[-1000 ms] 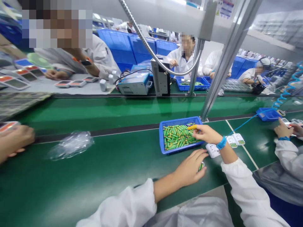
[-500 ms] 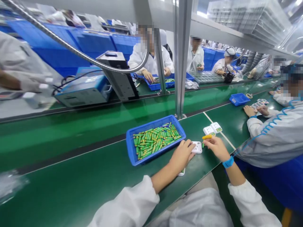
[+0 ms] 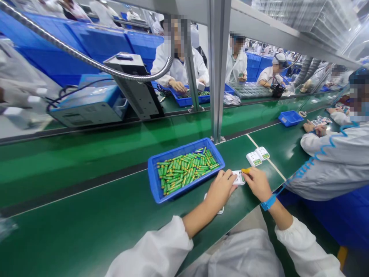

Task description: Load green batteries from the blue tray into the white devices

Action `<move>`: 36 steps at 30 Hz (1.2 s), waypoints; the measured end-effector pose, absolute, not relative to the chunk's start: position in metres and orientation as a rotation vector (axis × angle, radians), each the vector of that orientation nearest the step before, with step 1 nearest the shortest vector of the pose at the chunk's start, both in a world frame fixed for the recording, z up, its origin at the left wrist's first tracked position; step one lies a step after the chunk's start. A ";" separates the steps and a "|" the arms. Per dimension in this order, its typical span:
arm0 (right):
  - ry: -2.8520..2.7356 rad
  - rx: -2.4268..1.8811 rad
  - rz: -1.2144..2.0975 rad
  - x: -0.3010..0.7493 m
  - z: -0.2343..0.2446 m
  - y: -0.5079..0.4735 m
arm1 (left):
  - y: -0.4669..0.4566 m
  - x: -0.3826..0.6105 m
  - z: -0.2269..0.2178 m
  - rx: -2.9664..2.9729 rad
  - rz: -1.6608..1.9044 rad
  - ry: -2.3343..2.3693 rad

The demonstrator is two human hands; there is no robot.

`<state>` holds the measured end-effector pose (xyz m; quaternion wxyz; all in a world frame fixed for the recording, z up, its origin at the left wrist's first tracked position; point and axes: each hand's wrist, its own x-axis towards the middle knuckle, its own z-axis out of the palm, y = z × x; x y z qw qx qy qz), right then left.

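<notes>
My left hand (image 3: 220,190) is closed on a small white plastic device (image 3: 239,178), steadying it against the green bench. My right hand (image 3: 258,184), a yellow cover on one fingertip, pinches a green battery (image 3: 243,178) at the device's right end; the fingers hide most of it. Left of the hands, a blue bin (image 3: 152,181) holds many loose green batteries (image 3: 187,169). Beneath my left wrist, another white piece (image 3: 221,210) is mostly covered. Two similar white devices with green batteries in them, a nearer one (image 3: 254,158) and a farther one (image 3: 263,153), lie beyond my right hand.
A metal post (image 3: 218,77) rises behind the blue bin. A co-worker's sleeve (image 3: 328,154) and coiled blue cord (image 3: 323,150) are on the right. A small blue tray (image 3: 290,118) sits farther along the bench (image 3: 95,219). People in white work across the line.
My right hand has moved left, bringing the battery to the white device. The left hand stays on the device. The camera view has shifted slightly.
</notes>
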<state>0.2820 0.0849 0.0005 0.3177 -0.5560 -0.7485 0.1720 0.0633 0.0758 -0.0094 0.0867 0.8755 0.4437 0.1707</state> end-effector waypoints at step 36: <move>-3.246 -0.739 0.175 0.093 0.074 0.217 | 0.077 0.084 -0.013 2.615 0.673 1.351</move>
